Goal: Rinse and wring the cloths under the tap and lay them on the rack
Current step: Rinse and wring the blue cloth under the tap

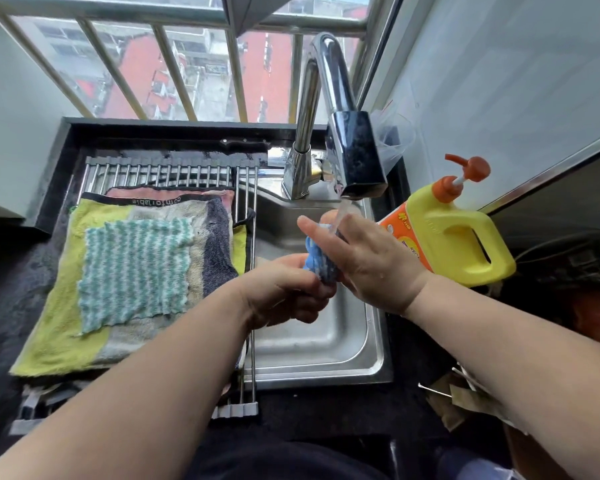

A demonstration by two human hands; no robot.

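The dark surface [326, 410] carried a steel sink [319, 344] set toward its back edge under the barred window. A roll-up rack [160, 171] spanned the sink's left side. On the rack lay a yellow-green towel [52, 306] with other cloths stacked on it, and a green-and-white wavy cloth [136, 268] spread flat on top. The tap [355, 157] arched from the sink's back edge, and a thin stream of water [342, 209] ran from its spout. A yellow detergent bottle [454, 244] stood at the sink's right edge.

Both grips met over the basin, just below the spout. The left grip [284, 289] was curled tight round the lower end of a blue cloth [317, 261]. The right grip [371, 265] wrapped the upper end, its forefinger sticking out straight. The blue cloth was bunched into a twisted roll between them, with its top in the stream.

The step in hand looked like rinsing passing into wringing on this last cloth. The next move would probably call for opposite twists of the two grips, clear of the stream. The roll would then need shaking open and carrying left to whatever room remained on the rack.
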